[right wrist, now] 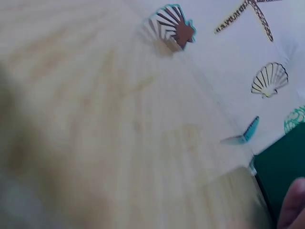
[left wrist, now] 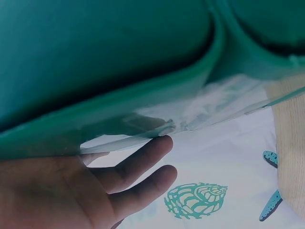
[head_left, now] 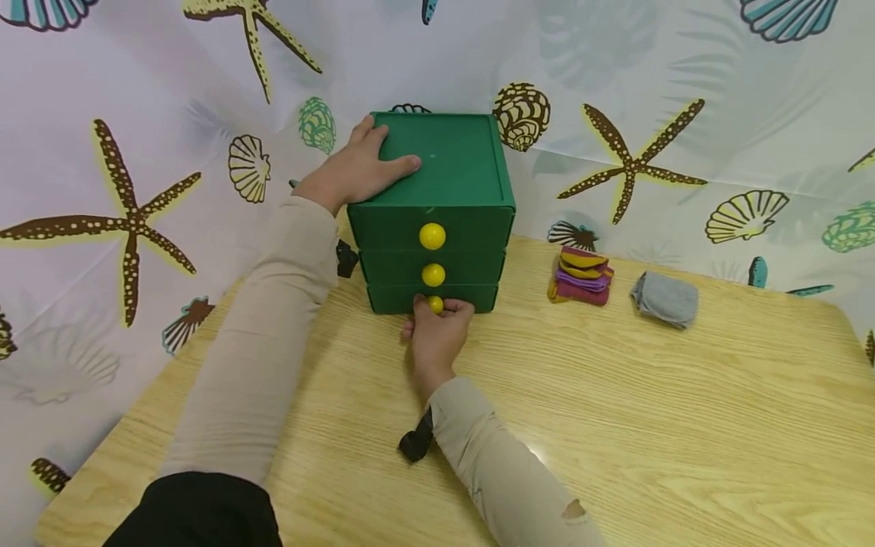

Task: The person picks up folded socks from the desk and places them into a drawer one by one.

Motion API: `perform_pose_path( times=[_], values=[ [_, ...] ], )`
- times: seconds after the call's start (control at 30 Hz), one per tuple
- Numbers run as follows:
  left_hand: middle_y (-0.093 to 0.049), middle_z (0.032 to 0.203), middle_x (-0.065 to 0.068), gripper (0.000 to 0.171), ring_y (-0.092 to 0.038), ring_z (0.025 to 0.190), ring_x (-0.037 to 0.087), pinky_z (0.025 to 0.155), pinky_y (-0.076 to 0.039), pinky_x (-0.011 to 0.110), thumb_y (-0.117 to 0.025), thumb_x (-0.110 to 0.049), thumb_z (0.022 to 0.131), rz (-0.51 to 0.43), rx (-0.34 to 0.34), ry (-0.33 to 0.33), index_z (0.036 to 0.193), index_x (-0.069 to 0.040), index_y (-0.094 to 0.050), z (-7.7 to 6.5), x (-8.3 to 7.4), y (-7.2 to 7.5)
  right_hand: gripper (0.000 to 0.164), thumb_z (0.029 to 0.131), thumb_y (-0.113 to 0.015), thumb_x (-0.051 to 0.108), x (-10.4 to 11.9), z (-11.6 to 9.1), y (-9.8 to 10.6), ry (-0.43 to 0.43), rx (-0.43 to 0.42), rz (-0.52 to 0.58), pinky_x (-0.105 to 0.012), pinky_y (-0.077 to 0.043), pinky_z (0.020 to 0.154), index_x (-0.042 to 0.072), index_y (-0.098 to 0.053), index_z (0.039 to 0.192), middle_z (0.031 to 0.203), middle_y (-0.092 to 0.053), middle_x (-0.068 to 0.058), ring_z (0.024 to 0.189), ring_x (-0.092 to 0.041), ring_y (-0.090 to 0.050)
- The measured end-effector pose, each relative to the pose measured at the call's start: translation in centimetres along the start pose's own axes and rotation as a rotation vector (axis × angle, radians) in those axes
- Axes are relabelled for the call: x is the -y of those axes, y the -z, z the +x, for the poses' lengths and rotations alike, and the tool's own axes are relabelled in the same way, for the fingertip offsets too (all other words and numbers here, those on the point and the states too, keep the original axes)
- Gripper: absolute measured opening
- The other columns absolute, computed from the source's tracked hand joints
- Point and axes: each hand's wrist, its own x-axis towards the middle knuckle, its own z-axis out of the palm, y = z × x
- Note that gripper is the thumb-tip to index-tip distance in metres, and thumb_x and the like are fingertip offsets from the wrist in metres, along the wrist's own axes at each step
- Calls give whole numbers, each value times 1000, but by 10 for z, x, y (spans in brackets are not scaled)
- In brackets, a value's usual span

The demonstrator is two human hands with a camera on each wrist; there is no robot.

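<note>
A green cabinet with three drawers (head_left: 444,171) stands near the back of the table, each drawer front bearing a round yellow knob. On its top left edge rests my left hand (head_left: 362,167), thumb lying on the top panel. The left wrist view shows fingers of the left hand (left wrist: 138,176) extended along the cabinet's side (left wrist: 119,100). Low at the front, my right hand (head_left: 439,334) pinches the bottom drawer's yellow knob (head_left: 435,305), fingers on either side of it. Only part of the right hand (right wrist: 293,205) shows in the right wrist view, beside the cabinet's green side (right wrist: 281,167).
Right of the cabinet lies a folded stack of maroon, purple and mustard cloth (head_left: 583,277). Farther right is a folded grey cloth (head_left: 665,299). A curtain printed with shells and starfish (head_left: 424,61) hangs behind the wooden table (head_left: 615,410).
</note>
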Motion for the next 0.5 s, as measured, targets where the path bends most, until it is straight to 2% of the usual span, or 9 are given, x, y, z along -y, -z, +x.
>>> perform_pose_path(
  times=[0.23, 0.5],
  values=[
    [23, 166, 9, 92, 2, 153, 36, 120, -14, 55, -38, -63, 102, -7, -7, -6, 163, -9, 6, -1, 0, 3, 38, 87, -73, 0, 9, 4, 1, -41, 65, -49, -25, -44, 38, 9, -39, 100, 75, -50, -7, 41, -17, -49],
    [22, 166, 11, 93, 3, 153, 36, 120, -13, 53, -37, -63, 102, 1, 7, -17, 162, -6, 5, -3, 0, 3, 38, 84, -74, 1, 6, 0, 3, -41, 19, -105, -26, -46, 39, 6, -41, 103, 79, -50, -9, 41, -18, -50]
  ],
)
